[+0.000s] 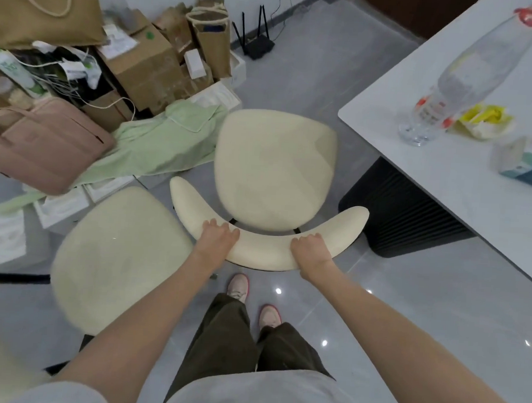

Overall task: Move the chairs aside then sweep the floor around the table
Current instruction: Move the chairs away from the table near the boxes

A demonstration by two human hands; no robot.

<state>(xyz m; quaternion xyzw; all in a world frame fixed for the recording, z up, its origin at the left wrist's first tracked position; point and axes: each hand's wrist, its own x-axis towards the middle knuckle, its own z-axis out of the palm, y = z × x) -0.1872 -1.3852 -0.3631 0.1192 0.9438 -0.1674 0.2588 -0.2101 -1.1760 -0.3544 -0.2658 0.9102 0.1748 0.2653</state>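
A cream chair (273, 161) stands in front of me on the grey floor, its curved backrest (265, 248) nearest to me. My left hand (217, 237) grips the backrest left of centre, fingers curled over its top. My right hand (311, 246) grips it right of centre the same way. A second cream chair (118, 254) stands close at the lower left, its seat almost touching the first chair's backrest. The white table (443, 140) fills the right side, with its dark ribbed base (398, 206) beside the held chair.
Cardboard boxes (145, 60), paper bags, a pink laptop bag (40, 147) and a green cloth (156, 144) pile up at the left and back. A router (255, 42) sits by the wall. On the table stand a plastic bottle (462, 76), a tissue pack and wrappers.
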